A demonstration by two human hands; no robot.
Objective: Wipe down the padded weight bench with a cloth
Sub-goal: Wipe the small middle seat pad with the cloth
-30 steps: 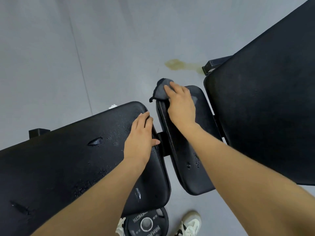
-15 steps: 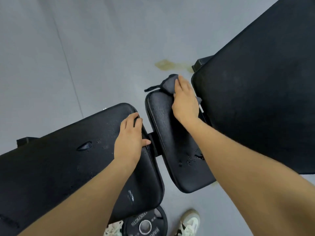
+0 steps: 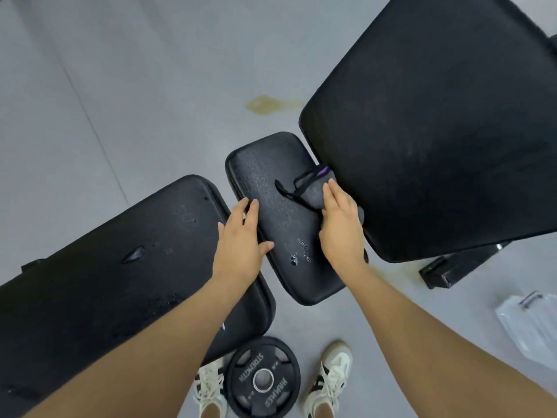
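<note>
While the right hand (image 3: 340, 233) lies on the cloth (image 3: 313, 193), it presses the cloth down on the small black pad (image 3: 271, 206) of the bench. Its fingers look mostly straight, flat on top of the cloth. The cloth is dark grey, bunched up, with a thin black strap and a bit of purple showing. It sits at the right edge of the small pad, just beside the big tilted back pad (image 3: 437, 131).

The left hand (image 3: 241, 239) rests across the gap between the long seat pad (image 3: 105, 267) and the small pad. Its fingers are straight and a little apart, with the tips touching the left edge of the small pad. It holds nothing.

Little wet drops show on the small pad near its close end, and the long pad has a small tear.

Down on the grey floor (image 3: 120, 86) lies a round black weight plate (image 3: 262, 378) between two white shoes (image 3: 331, 375). A clear plastic bag (image 3: 530, 324) lies by the right edge of the view, and a yellow stain (image 3: 268, 104) marks the floor beyond the small pad.
</note>
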